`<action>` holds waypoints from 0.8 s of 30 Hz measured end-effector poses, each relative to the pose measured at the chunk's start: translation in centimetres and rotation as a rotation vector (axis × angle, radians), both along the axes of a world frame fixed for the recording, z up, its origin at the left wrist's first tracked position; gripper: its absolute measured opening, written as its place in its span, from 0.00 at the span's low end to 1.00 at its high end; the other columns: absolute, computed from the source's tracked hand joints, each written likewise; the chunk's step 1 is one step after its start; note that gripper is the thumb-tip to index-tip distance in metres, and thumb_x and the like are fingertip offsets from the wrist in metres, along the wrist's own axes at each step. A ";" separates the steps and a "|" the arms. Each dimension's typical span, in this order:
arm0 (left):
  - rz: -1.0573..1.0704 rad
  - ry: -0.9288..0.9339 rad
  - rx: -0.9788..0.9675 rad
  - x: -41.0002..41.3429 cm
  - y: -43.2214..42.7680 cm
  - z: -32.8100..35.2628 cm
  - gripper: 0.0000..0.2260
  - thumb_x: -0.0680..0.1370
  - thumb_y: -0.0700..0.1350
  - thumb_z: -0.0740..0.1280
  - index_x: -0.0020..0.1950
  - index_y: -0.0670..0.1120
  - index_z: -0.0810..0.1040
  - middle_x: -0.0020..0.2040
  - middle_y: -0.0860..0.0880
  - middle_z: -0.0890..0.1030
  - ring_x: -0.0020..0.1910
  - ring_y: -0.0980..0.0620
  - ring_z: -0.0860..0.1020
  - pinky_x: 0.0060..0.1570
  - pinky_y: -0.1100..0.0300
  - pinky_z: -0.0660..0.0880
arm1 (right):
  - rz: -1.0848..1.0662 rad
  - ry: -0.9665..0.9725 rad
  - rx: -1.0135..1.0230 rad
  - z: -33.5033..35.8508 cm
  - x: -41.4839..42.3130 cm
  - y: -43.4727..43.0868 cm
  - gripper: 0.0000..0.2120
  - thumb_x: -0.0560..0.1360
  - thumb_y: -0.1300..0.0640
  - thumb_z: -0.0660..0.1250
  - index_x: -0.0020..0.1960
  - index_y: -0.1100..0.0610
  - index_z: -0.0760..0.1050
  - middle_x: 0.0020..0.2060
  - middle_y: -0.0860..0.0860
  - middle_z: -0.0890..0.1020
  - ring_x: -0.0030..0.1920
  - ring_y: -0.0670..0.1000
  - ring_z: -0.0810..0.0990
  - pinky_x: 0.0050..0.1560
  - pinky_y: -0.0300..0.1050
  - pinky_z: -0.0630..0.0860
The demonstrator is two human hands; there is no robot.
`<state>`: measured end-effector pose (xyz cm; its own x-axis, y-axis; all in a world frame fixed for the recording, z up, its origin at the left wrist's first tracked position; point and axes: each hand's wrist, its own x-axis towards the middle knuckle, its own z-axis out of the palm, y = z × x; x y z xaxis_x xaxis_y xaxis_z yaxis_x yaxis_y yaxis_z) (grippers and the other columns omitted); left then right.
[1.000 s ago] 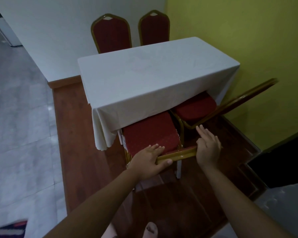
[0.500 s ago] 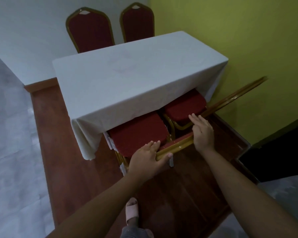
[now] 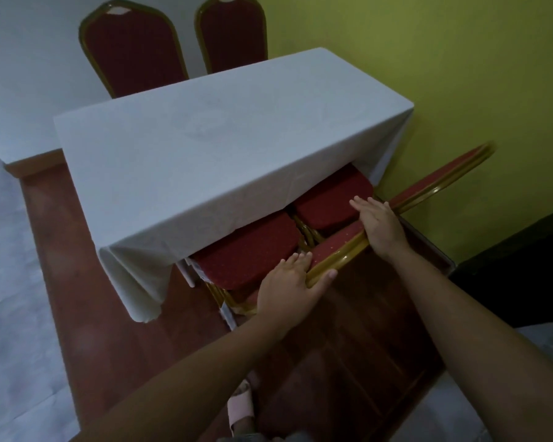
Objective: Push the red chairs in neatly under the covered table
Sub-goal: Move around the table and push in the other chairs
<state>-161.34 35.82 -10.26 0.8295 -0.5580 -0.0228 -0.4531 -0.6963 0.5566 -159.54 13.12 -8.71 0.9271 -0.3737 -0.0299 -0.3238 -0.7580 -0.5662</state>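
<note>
The table wears a white cloth that hangs over its near side. Two red chairs stand at that side. The near chair's seat is partly under the cloth, and its gold-framed backrest runs between my hands. My left hand grips the backrest's left end, thumb beneath the frame. My right hand lies flat over the backrest's right end. The second chair's seat sits further right, its backrest angled toward the yellow wall. Two more red chairs stand behind the table.
The table and chairs stand on a raised wooden platform with pale tiled floor to its left. A yellow wall is close on the right, a white wall behind. My foot in a pink sandal stands at the bottom.
The near chair has slid further under the cloth, with both hands following it forward. My view has moved closer to the table.
</note>
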 end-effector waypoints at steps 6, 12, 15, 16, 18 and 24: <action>0.000 -0.032 0.022 0.0 -0.1 -0.1 0.38 0.73 0.71 0.45 0.72 0.50 0.66 0.71 0.49 0.70 0.71 0.53 0.64 0.71 0.58 0.56 | 0.018 0.040 -0.043 -0.2 0.3 -0.4 0.29 0.74 0.53 0.42 0.70 0.57 0.68 0.72 0.51 0.68 0.73 0.52 0.60 0.74 0.48 0.45; -0.014 0.071 0.019 0.0 0.1 0.0 0.38 0.72 0.72 0.43 0.74 0.50 0.63 0.74 0.49 0.64 0.74 0.53 0.58 0.72 0.55 0.54 | -0.011 0.134 -0.121 0.3 0.0 0.0 0.25 0.79 0.58 0.42 0.73 0.60 0.63 0.74 0.54 0.64 0.74 0.57 0.56 0.74 0.54 0.47; -0.075 0.198 -0.006 0.4 0.4 0.7 0.36 0.75 0.69 0.47 0.77 0.49 0.56 0.77 0.49 0.56 0.76 0.53 0.51 0.74 0.52 0.48 | -0.058 0.171 -0.077 -0.2 -0.2 0.0 0.36 0.73 0.52 0.32 0.72 0.65 0.62 0.75 0.58 0.59 0.75 0.60 0.54 0.74 0.59 0.50; -0.085 0.225 0.002 0.4 0.6 0.9 0.35 0.76 0.68 0.48 0.77 0.48 0.53 0.77 0.48 0.53 0.76 0.52 0.49 0.74 0.51 0.46 | -0.083 0.166 -0.057 -0.5 -0.2 0.0 0.40 0.70 0.49 0.29 0.72 0.65 0.62 0.76 0.58 0.57 0.76 0.59 0.52 0.74 0.59 0.50; -0.075 0.247 0.019 0.5 0.8 1.0 0.35 0.77 0.66 0.48 0.78 0.47 0.49 0.78 0.47 0.50 0.76 0.51 0.47 0.73 0.50 0.44 | -0.191 0.146 0.006 0.1 -1.1 1.3 0.35 0.73 0.49 0.33 0.74 0.63 0.58 0.77 0.56 0.53 0.76 0.55 0.48 0.75 0.57 0.50; -0.045 0.252 0.054 0.4 1.3 0.3 0.36 0.77 0.67 0.47 0.78 0.46 0.47 0.78 0.47 0.50 0.76 0.50 0.47 0.73 0.46 0.44 | -0.312 -0.082 0.104 0.9 -6.5 8.1 0.27 0.82 0.47 0.44 0.77 0.57 0.47 0.77 0.52 0.50 0.77 0.51 0.46 0.72 0.53 0.55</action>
<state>-160.95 37.08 -9.92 0.7684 -0.5865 -0.2561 -0.3361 -0.7103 0.6184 -166.07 21.24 -7.77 0.7695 -0.6385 -0.0128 -0.4813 -0.5665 -0.6689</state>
